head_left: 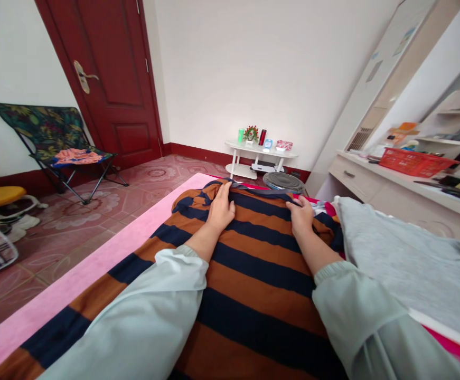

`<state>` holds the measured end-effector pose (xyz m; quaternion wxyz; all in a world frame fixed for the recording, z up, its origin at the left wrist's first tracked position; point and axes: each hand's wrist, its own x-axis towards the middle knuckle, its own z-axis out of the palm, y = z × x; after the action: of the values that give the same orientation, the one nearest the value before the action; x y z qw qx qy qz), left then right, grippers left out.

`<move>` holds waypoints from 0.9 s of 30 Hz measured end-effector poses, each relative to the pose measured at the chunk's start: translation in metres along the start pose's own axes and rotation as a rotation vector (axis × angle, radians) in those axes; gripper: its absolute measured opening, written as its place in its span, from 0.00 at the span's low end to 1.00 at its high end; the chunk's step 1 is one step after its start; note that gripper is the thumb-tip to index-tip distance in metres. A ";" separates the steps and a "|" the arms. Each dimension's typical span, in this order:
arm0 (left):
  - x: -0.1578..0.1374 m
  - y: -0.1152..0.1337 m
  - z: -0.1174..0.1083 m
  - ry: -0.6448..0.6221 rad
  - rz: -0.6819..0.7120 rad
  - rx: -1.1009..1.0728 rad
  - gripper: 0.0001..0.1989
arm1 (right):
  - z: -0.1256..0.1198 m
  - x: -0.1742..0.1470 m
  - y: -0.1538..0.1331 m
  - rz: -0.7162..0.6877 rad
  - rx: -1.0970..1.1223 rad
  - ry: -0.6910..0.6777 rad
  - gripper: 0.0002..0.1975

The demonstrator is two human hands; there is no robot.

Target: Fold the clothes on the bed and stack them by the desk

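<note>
- Sheet [61, 295], pink, under striped top [261, 258]; near end of top out of frame.
- Grey shirt [400, 253] just beside top, on right.
- Tiled floor [146, 182] beyond. Red door [114, 68] at left, camp chair [41, 126] near it with pinkish cloth [77, 157] on seat; yellow stool [0, 197] closer in.
- White stand [261, 151] by far wall [273, 68]; small items on it.
- Drawer unit [358, 179] on right, red basket [415, 161] on top.
- Forearms reaching forward over top, in pale sleeves [134, 316]; hands apart.
- Left hand [221, 210]: unclenched, fingers straight and together, against bunched cloth at far left of top.
- Right hand [302, 216]: fingers curled, pinching far right edge.
</note>
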<state>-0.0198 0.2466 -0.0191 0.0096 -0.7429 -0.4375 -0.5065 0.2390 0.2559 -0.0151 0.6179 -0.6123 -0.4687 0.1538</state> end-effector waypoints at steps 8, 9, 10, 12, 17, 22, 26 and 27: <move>0.002 0.012 -0.001 -0.146 0.141 0.252 0.39 | -0.009 -0.032 -0.011 -0.378 -0.409 0.063 0.37; 0.003 0.014 0.000 -0.165 0.148 0.285 0.39 | -0.009 -0.035 -0.014 -0.390 -0.451 0.052 0.38; 0.003 0.015 0.001 -0.185 0.154 0.316 0.39 | -0.009 -0.036 -0.016 -0.394 -0.485 0.035 0.39; 0.005 0.017 0.003 -0.223 0.156 0.373 0.39 | -0.008 -0.038 -0.017 -0.384 -0.539 -0.006 0.40; 0.016 0.001 0.012 -0.353 0.024 0.487 0.39 | -0.001 -0.035 -0.008 -0.275 -0.714 -0.205 0.39; 0.029 -0.018 0.024 -0.672 -0.124 0.504 0.29 | 0.006 -0.032 -0.004 -0.195 -0.999 -0.437 0.32; 0.026 0.002 0.029 -0.628 -0.115 0.511 0.24 | 0.005 -0.035 -0.008 -0.237 -1.049 -0.478 0.30; 0.023 0.011 0.030 -0.620 -0.088 0.496 0.23 | 0.004 -0.036 -0.009 -0.273 -1.037 -0.474 0.29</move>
<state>0.0120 0.2680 -0.0115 0.0344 -0.8162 -0.5602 -0.1370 0.2142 0.2295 -0.0221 0.1304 -0.7176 -0.6827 -0.0440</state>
